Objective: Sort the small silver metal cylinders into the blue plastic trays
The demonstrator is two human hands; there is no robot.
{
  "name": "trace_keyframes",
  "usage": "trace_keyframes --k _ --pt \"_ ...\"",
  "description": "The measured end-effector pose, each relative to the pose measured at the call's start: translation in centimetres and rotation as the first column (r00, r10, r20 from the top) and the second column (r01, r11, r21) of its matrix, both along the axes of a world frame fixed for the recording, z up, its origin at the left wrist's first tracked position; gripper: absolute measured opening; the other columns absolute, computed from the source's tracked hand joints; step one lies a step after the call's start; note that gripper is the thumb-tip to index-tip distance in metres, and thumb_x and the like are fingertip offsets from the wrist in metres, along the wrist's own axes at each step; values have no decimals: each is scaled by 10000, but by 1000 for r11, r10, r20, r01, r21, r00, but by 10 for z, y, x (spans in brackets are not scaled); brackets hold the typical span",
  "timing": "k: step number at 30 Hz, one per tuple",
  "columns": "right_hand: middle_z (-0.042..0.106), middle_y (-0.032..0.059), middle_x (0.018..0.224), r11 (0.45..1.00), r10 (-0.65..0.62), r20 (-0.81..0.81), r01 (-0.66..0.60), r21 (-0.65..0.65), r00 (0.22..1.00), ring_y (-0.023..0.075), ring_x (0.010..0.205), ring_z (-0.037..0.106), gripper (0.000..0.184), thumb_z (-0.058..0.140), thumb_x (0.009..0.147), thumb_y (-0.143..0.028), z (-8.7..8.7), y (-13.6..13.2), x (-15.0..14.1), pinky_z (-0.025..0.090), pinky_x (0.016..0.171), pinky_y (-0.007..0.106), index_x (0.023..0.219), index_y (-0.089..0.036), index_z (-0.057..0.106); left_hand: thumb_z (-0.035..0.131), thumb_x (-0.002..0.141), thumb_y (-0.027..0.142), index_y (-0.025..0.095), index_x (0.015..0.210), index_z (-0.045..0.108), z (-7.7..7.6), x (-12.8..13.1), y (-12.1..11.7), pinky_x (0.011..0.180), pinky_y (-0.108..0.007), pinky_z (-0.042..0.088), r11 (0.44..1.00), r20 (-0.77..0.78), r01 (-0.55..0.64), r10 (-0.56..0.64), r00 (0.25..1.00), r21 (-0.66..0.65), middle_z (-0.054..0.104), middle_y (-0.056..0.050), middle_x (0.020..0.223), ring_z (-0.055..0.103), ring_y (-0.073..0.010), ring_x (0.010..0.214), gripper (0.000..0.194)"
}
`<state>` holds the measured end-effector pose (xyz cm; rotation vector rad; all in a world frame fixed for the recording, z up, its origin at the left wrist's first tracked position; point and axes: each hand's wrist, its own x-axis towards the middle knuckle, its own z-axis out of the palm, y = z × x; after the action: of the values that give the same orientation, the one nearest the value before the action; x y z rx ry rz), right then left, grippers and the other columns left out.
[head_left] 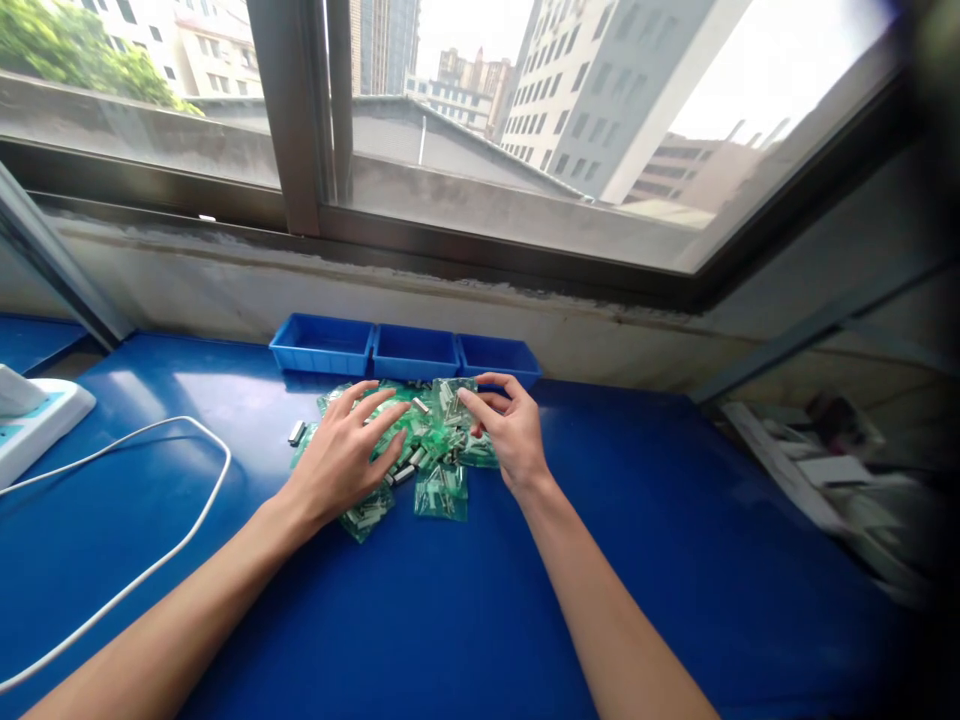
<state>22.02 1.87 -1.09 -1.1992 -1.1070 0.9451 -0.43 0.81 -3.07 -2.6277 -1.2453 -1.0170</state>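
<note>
**While the right hand (519,437) pinches a clear pouch (447,400), the left hand (339,452) spreads over the heap (421,437)**

As the head view shows, the right thumb and index finger grip the pouch by its right edge, a hold that probably serves to leave most of its face uncovered; small pale parts show through the film. The pouch is raised in front of the bins, at the far right of the heap. The other right fingers curl behind and pinch nothing that can be seen.

The left fingers are fanned apart, with nothing between them. Whether their tips touch the heap cannot be told. The heap, green-tinted pouches mixed with loose dark-and-silver parts, lies between both hands, likely so that either can reach it. One pouch (440,498) lies flat at its near edge; one loose part (298,433) sits just beyond the left side.

Three blue bins (322,360) stand in a row behind the heap, against the wall, perhaps to be within reach without crowding the hands. On the blue table (420,630), a white cable (227,458) loops left of the left forearm, near a white power strip (71,400).
</note>
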Motion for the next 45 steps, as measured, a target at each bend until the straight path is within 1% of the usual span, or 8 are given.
trace_keyframes --k 10,14,16,23,27,30,38,45 --pt "710 10 688 955 -288 -53 291 61 956 165 517 653 461 835 619 -465 8 40 35 544 503 279 906 -196 594 517 959 360 237 1358 581 -1 5 5 1045 -590 445 998 -85 -13 8 996 -59 609 -123 1341 448 -358 1321 422" --pt "711 49 652 929 -367 155 352 115 917 223 538 687 420 794 648 -483 14 75 54 535 509 313 890 -175 641 500 969 373 231 1379 563 -2 6 4 1034 -584 451 997 -116 2 -11 993 -79 620 -127 1320 472 -350 1291 439" --pt "713 75 629 955 -294 333 287 73 896 254 557 699 388 789 654 -490 14 86 63 544 546 343 827 -159 686 502 968 379 230 1379 562 -3 6 4 1026 -579 457 998 -119 4 -12 993 -70 623 -129 1312 478 -348 1281 441" --pt "780 98 825 938 -348 725 217 272 594 277 805 729 225 719 749 -391 20 78 70 533 803 367 812 -181 769 511 964 374 222 1346 584 -3 7 4 1026 -567 464 999 -126 0 -7 992 -53 625 -127 1309 482 -343 1282 418" --pt "767 49 798 961 -254 740 78 264 623 180 607 650 232 623 838 -379 20 51 55 505 680 308 814 -196 764 514 961 350 201 1251 644 4 12 7 1024 -565 465 998 -114 -9 3 993 -57 626 -137 1307 481 -345 1284 351" --pt "735 28 775 986 -24 766 -110 123 643 151 585 609 264 595 870 -409 16 28 49 465 587 275 895 -199 753 509 960 321 181 1203 664 11 18 10 1014 -543 479 998 -105 -7 2 995 -54 641 -139 1273 497 -337 1265 320" --pt "657 38 867 963 230 897 -222 -153 378 201 792 617 553 820 614 -594 4 -2 68 452 665 288 972 -196 680 477 977 287 215 1300 618 5 25 13 1011 -534 480 996 -128 48 -56 990 -69 640 -110 1313 504 -321 1266 360" --pt "567 -46 669 950 300 823 -226 -213 483 134 588 517 415 799 691 -482 -1 2 67 355 532 243 897 -209 564 417 1002 431 190 1439 507 3 27 8 1081 -574 401 990 -240 -97 70 968 -104 538 -140 1446 416 -368 1369 507"
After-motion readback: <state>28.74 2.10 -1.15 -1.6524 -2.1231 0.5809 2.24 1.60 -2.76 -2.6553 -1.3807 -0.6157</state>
